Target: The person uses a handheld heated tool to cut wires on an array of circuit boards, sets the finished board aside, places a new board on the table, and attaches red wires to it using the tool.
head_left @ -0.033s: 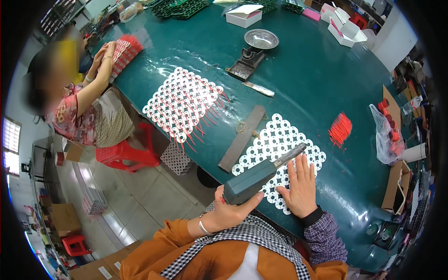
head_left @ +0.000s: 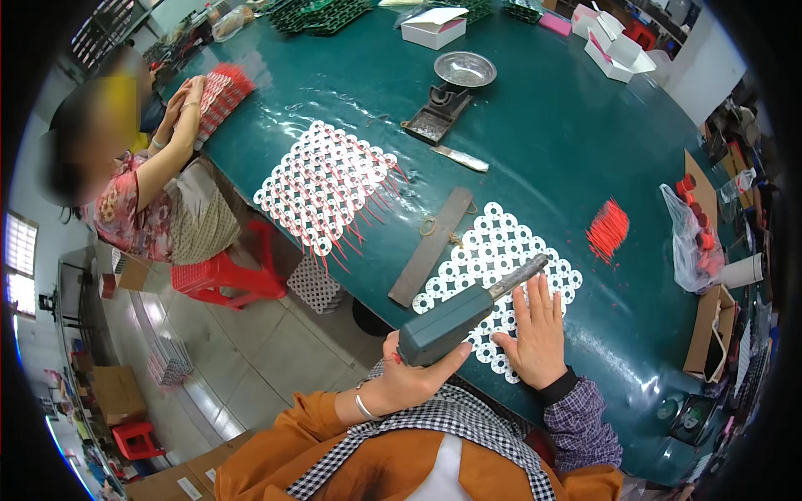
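In my left hand I grip a dark green, box-bodied handheld tool with a long, narrow metal end. The tool slants up and to the right across a white lattice sheet of joined rings; whether its tip touches the sheet I cannot tell. My right hand lies flat at the sheet's right side, fingers stretched out, fingertips just below the metal end. A flat grey-brown bar with small loops lies along the sheet's left side. Right of the sheet is a heap of thin red strips.
Another ring sheet threaded with red strips lies to the left. Beyond are a scale with a metal pan, a knife-like blade and a white box. A co-worker sits at the left edge. A plastic bag stands right.
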Demonstrator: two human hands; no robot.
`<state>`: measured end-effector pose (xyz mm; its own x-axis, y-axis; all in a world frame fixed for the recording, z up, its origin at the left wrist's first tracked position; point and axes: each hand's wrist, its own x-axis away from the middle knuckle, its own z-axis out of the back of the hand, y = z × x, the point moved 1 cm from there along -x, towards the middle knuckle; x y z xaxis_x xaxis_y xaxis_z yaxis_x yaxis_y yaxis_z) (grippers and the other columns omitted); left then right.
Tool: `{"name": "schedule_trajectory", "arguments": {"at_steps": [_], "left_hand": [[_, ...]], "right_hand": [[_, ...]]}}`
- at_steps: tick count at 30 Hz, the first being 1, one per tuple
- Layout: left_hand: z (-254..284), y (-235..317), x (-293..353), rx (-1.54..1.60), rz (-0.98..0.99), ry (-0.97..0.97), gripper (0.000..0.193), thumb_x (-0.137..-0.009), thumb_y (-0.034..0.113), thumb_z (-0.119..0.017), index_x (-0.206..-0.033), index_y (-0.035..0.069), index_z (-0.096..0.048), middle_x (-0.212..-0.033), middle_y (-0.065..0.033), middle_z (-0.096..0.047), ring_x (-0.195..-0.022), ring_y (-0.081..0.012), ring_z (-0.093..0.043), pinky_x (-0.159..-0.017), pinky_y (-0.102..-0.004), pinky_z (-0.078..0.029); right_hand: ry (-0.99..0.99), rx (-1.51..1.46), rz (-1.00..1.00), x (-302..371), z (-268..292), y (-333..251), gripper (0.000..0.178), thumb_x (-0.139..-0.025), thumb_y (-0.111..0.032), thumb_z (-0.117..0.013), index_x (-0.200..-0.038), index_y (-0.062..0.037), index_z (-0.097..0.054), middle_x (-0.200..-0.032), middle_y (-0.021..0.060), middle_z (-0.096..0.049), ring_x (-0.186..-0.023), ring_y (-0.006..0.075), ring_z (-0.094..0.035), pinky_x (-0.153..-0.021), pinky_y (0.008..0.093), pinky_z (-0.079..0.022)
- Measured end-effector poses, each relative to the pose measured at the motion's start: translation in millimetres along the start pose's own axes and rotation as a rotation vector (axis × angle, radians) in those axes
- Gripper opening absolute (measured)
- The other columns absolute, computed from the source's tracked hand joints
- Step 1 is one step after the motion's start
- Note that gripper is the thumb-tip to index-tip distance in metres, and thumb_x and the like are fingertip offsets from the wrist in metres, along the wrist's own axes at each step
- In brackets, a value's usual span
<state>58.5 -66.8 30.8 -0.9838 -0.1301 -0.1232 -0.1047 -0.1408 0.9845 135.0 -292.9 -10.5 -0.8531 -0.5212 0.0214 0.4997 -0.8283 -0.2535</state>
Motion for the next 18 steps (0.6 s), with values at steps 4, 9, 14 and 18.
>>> {"name": "schedule_trajectory", "arguments": {"at_steps": [4, 9, 14, 18], "left_hand": [[1.9, 4.5, -1.6, 0.226, 0.244, 0.115, 0.029, -0.087, 0.005, -0.081, -0.114, -0.001, -0.071, -0.102, -0.0014, -0.074, -0.089, -0.0110, -0.069, -0.078, -0.0260, -0.054], [0.6, 10.7, -13.9, 0.275, 0.234, 0.214, 0.034, -0.089, -0.006, -0.070, -0.122, -0.006, -0.061, -0.101, -0.0113, -0.067, -0.061, -0.0121, -0.058, -0.051, -0.0269, -0.045], [-4.7, 4.5, -15.9, 0.188, 0.196, 0.280, 0.031, -0.088, -0.007, -0.067, -0.119, -0.009, -0.062, -0.102, -0.0136, -0.069, -0.056, -0.0132, -0.056, -0.048, -0.0276, -0.044], [-2.3, 4.2, -19.4, 0.182, 0.165, 0.270, 0.033, -0.088, -0.007, -0.066, -0.121, -0.009, -0.060, -0.105, -0.0147, -0.068, -0.056, -0.0124, -0.055, -0.047, -0.0262, -0.043]], "right_hand": [[0.174, -0.270, -0.012, -6.0, 20.5, 21.6, 0.068, -0.090, -0.016, -0.071, -0.152, -0.0029, -0.044, -0.161, 0.0227, -0.036, -0.152, 0.0420, -0.028, -0.123, 0.0549, -0.023], [0.677, -0.010, -0.126, -23.5, 49.3, 107.1, 0.044, -0.086, 0.005, -0.070, -0.129, 0.0016, -0.062, -0.120, 0.0176, -0.061, -0.112, 0.0375, -0.058, -0.095, 0.0452, -0.048], [0.761, 0.054, -0.119, -48.9, 54.2, 149.8, 0.023, -0.080, 0.002, -0.073, -0.103, -0.0027, -0.069, -0.101, 0.0129, -0.062, -0.098, 0.0330, -0.059, -0.084, 0.0419, -0.049], [0.805, 0.031, -0.136, -59.6, 52.7, 162.9, 0.016, -0.081, 0.000, -0.074, -0.096, -0.0038, -0.071, -0.096, 0.0081, -0.063, -0.095, 0.0294, -0.060, -0.082, 0.0410, -0.049]]}}
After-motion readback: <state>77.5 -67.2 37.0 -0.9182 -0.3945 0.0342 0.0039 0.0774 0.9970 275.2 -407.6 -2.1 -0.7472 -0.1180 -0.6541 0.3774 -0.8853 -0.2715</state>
